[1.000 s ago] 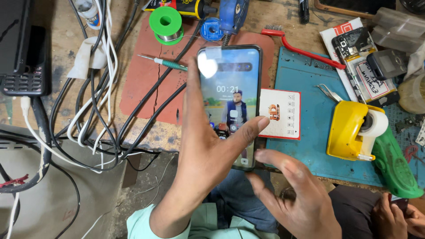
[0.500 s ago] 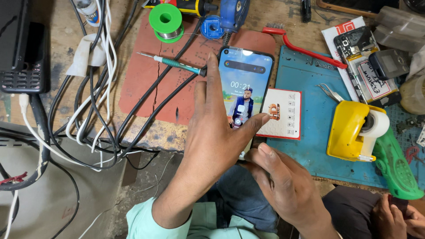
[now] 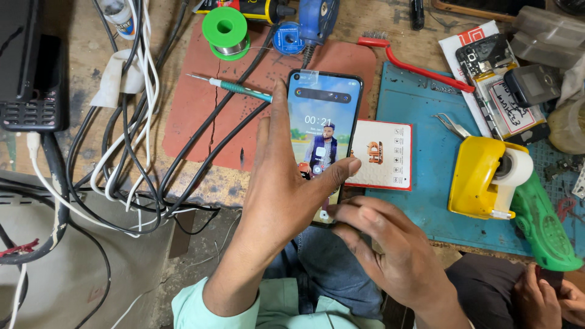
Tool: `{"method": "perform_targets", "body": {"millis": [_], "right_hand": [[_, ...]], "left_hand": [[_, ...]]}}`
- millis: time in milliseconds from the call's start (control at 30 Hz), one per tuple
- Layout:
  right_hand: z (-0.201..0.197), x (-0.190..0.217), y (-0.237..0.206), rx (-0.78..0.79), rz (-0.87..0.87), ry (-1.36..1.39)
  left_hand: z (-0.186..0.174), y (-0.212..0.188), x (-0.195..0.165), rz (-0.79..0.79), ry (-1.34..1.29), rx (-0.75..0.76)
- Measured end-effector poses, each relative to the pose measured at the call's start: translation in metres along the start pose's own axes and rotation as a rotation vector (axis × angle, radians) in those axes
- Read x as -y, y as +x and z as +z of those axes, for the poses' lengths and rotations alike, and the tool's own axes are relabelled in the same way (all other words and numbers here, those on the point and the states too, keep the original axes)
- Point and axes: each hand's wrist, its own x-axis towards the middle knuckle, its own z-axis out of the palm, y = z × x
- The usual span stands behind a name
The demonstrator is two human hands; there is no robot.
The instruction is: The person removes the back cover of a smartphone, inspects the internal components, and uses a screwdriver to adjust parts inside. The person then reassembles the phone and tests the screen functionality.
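My left hand (image 3: 277, 201) grips a smartphone (image 3: 323, 116) with a lit screen, fingers along its left edge and the thumb across the lower right side. The phone is upright above the workbench edge. My right hand (image 3: 390, 250) is just below it, fingertips touching the phone's bottom end, holding nothing else. A small white and red card (image 3: 384, 155) lies on the blue mat (image 3: 414, 109) right of the phone.
A red-brown mat (image 3: 201, 116) carries a green-handled screwdriver (image 3: 234, 88) and black cables (image 3: 128, 152). A green solder spool (image 3: 225, 30), red brush (image 3: 414, 61), yellow tape dispenser (image 3: 481, 176), green tool (image 3: 542, 225) and opened phone parts (image 3: 493, 79) lie around. Another person's hands (image 3: 548, 298) are at lower right.
The phone has shifted right and slightly away, now smaller in view. My right hand has moved up to touch its bottom end.
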Motion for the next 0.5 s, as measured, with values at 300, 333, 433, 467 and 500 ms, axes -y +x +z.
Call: {"method": "perform_targets", "body": {"millis": [300, 333, 433, 467, 500], "right_hand": [[-0.002, 0.032, 0.017, -0.173, 0.435, 0.108], [0.0, 0.035, 0.02, -0.218, 0.476, 0.102], [0.011, 0.044, 0.025, -0.313, 0.636, -0.015], [0.014, 0.045, 0.026, -0.327, 0.622, -0.064], [0.018, 0.047, 0.027, -0.339, 0.608, -0.114]], "left_hand": [[0.006, -0.01, -0.014, 0.116, -0.102, -0.21], [0.009, -0.013, -0.015, 0.114, -0.157, -0.246], [0.018, -0.022, -0.019, 0.098, -0.236, -0.312], [0.021, -0.024, -0.02, 0.124, -0.179, -0.338], [0.023, -0.026, -0.021, 0.143, -0.11, -0.361]]}}
